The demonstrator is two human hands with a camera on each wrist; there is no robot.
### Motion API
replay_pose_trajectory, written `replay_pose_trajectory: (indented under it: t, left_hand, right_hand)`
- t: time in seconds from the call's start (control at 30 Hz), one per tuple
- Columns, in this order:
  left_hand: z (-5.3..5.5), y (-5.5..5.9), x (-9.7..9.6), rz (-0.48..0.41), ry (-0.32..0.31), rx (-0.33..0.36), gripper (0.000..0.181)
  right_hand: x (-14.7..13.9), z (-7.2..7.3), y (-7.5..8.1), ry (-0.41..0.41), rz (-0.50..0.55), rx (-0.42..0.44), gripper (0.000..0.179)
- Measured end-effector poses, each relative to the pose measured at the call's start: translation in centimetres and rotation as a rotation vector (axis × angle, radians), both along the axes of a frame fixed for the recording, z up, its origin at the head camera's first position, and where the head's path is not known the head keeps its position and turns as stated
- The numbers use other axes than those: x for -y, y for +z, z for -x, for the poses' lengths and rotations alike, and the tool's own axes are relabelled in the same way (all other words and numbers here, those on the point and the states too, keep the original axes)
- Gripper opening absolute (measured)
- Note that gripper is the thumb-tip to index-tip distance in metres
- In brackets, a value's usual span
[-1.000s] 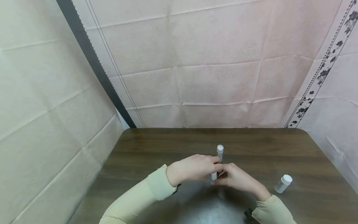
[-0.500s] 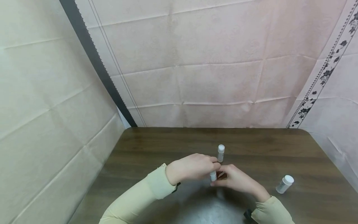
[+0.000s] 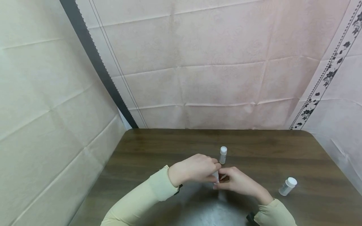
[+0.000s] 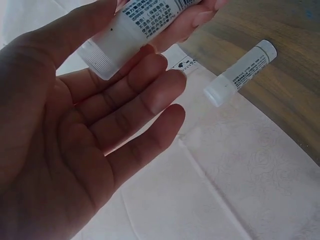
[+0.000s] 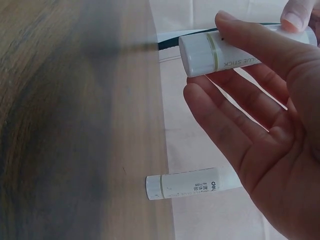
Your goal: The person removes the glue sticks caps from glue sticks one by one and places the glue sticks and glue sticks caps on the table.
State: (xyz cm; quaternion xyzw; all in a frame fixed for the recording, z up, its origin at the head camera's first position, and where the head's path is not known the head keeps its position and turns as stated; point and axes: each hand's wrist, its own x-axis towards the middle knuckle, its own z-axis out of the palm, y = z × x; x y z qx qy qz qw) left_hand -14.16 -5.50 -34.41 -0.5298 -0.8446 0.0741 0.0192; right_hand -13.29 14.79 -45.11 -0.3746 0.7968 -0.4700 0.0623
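Observation:
Between my two hands is a white glue stick (image 4: 145,25) with a ribbed, translucent end. My right hand (image 3: 240,182) grips its printed body between thumb and fingers; "GLUE STICK" shows in the right wrist view. At the ribbed end, the thumb and fingers of my left hand (image 3: 195,169) pinch it, the other fingers spread loosely below. From the head view the stick is mostly hidden by the hands. Just beyond them a second glue stick (image 3: 223,155) stands upright on the table, seen also in the right wrist view as a labelled glue stick (image 5: 190,185).
A wider white-capped container (image 3: 287,186) stands on the table to the right of my right hand. The brown wooden table (image 3: 158,141) meets a pale cloth backdrop (image 3: 215,81) at its far edge, with more cloth along both sides.
My left hand's fingers have shifted slightly, and its thumb now covers more of the held glue stick. The right hand stays nearly in place. The standing items have not moved on the table.

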Motion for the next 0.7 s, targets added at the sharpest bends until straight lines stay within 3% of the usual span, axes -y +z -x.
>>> replay_pose_trajectory:
  t: [0.17, 0.33, 0.5, 0.7]
  left_hand:
    - [0.05, -0.18, 0.04, -0.001, -0.012, -0.046, 0.02]
    - [-0.07, -0.11, 0.05, -0.024, -0.079, -0.121, 0.024]
    - [-0.23, -0.15, -0.17, -0.026, -0.141, -0.123, 0.021]
    - [-0.33, -0.38, -0.3, -0.003, -0.137, -0.125, 0.023]
  right_hand:
    - [0.17, -0.12, 0.08, -0.01, 0.002, -0.011, 0.017]
    - [0.14, -0.21, 0.12, -0.029, -0.011, -0.03, 0.015]
    - [-0.04, -0.26, 0.15, -0.04, -0.021, 0.008, 0.021]
    - [-0.12, -0.39, 0.24, -0.033, -0.031, 0.036, 0.021]
